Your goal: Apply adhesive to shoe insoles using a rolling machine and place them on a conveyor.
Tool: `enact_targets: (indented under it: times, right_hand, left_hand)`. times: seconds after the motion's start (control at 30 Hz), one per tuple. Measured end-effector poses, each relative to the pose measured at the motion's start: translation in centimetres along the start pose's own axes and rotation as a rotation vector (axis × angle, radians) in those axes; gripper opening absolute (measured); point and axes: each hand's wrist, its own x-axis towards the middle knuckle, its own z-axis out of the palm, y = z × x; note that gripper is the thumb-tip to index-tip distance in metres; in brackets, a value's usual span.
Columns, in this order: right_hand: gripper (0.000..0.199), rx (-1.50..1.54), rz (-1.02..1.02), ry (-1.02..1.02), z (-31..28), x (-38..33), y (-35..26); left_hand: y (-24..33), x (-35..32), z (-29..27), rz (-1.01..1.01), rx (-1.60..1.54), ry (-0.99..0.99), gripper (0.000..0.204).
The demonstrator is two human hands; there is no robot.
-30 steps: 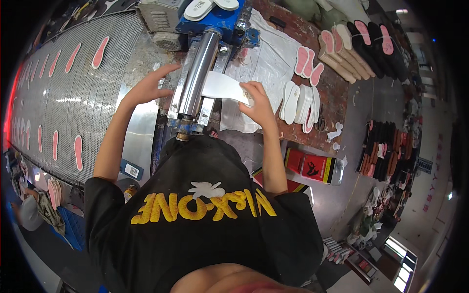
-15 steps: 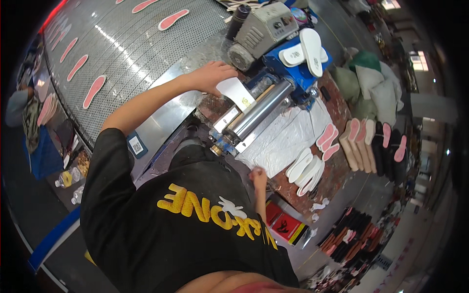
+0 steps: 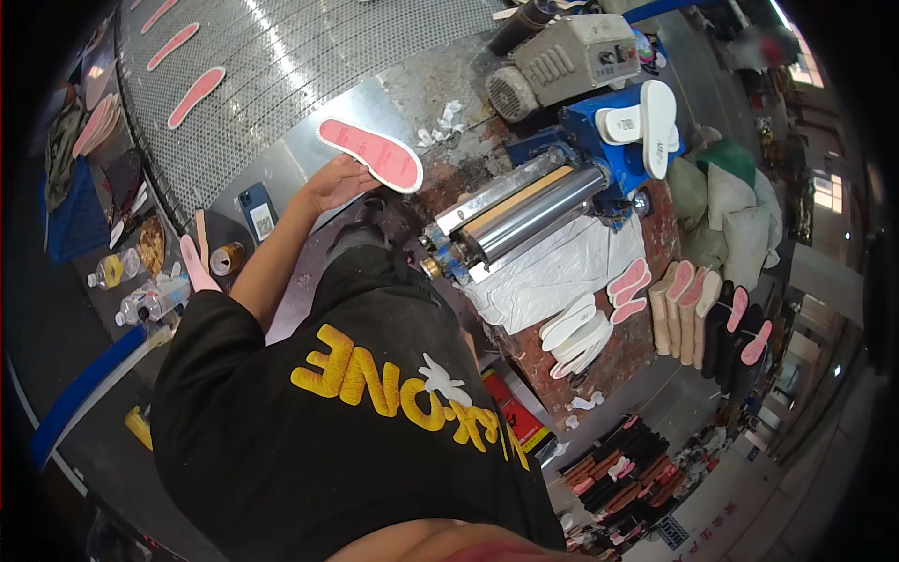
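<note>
While the left hand point(image 3: 340, 183) pinches a pink insole point(image 3: 376, 155) left of upper centre, I cannot tell the right hand's state.

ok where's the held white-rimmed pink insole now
In the head view, the white-rimmed pink insole is left of centre, in the left hand, between the grey metal mesh and shiny metal roller.

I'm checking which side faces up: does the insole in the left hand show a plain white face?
No, the insole in the left hand shows a pink face with white around its edge.
</note>
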Motion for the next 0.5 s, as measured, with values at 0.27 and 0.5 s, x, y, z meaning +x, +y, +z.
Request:
enact_targets:
  times: [0.27,0.5]
  right_hand:
    - [0.022,-0.018,0.252,0.059,-1.3,1.7,-6.4]
    - [0.024,-0.404,-0.061,-0.021,-2.6,2.7,-3.8]
  left_hand:
    - [0.0,-2.6,-3.6,0.376,-0.287,0.103,0.043]
    - [5.8,-6.9,-14.2,0.521,-0.452,0.398,0.041]
